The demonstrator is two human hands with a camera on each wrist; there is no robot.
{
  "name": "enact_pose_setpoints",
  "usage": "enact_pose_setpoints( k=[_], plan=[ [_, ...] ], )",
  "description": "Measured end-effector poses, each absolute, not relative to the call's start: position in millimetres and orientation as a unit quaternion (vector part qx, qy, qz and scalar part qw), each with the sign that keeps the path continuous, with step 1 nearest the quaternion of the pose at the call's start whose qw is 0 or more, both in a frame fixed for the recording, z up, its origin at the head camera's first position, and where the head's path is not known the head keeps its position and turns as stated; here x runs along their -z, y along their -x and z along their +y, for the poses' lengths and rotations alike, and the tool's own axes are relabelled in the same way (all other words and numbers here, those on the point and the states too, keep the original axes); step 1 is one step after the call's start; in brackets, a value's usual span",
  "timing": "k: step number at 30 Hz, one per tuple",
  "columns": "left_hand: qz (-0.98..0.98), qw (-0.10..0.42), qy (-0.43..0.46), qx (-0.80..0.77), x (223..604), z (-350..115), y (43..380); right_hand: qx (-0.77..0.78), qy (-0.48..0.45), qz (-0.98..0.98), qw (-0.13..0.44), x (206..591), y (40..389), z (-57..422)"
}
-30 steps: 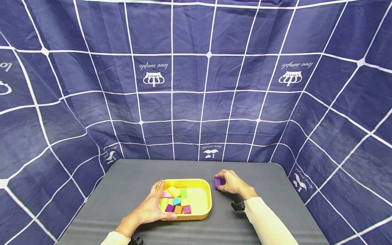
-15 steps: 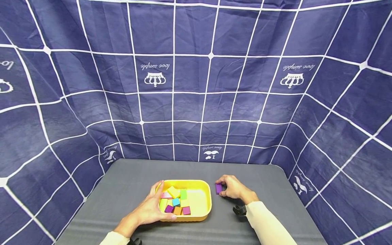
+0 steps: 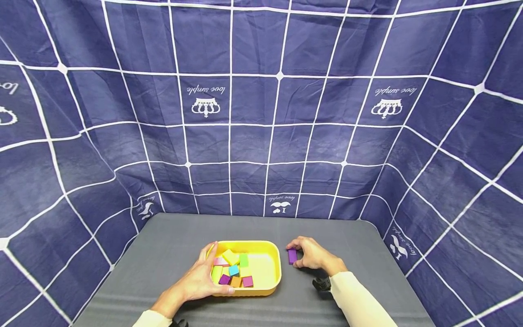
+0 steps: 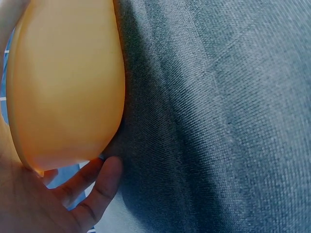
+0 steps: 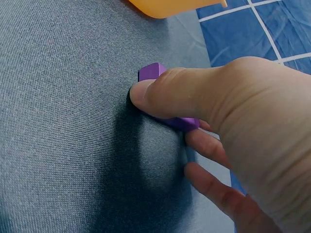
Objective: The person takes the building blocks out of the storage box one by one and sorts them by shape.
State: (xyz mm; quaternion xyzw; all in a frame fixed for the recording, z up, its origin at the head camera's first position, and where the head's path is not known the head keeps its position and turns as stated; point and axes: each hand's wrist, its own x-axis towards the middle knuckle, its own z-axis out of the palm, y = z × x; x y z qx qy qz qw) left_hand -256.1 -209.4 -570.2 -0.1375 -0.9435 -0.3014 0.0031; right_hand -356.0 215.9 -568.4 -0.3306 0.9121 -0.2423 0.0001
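Observation:
A yellow plastic tray sits on the grey cloth, with several coloured blocks in its left half, among them a blue block and an orange block. My left hand grips the tray's left end, thumb along the near rim and fingers at the far side. To the right of the tray, my right hand pinches a purple block between thumb and fingers, low at the cloth. In the right wrist view the thumb lies across that purple block, hiding its middle.
Grey cloth covers the table surface. A dark blue curtain with a white grid rises behind and along both sides. Black wrist straps sit below the cream sleeves.
My right hand has drawn the purple block slightly toward the near side, along the tray's right end. My left hand and the tray have stayed in place.

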Motion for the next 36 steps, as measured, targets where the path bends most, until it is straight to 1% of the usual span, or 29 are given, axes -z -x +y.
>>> enact_pose_setpoints(
  k=[16, 22, 30, 33, 36],
  plan=[
    [-0.942, 0.005, 0.139, 0.306, 568, -209, 259, 0.235, 0.319, 0.918, -0.010, 567, 355, 215],
    [-0.942, 0.006, 0.138, 0.305, 569, -209, 258, 0.228, 0.329, 0.915, -0.042, 560, 355, 209],
    [-0.946, 0.007, 0.135, 0.293, 568, -211, 257, 0.224, 0.348, 0.906, -0.089, 538, 350, 192],
    [-0.947, 0.007, 0.136, 0.291, 569, -212, 255, 0.230, 0.359, 0.900, -0.096, 530, 347, 182],
    [-0.947, 0.007, 0.136, 0.292, 569, -212, 254, 0.232, 0.368, 0.896, -0.089, 524, 344, 170]
  ],
)
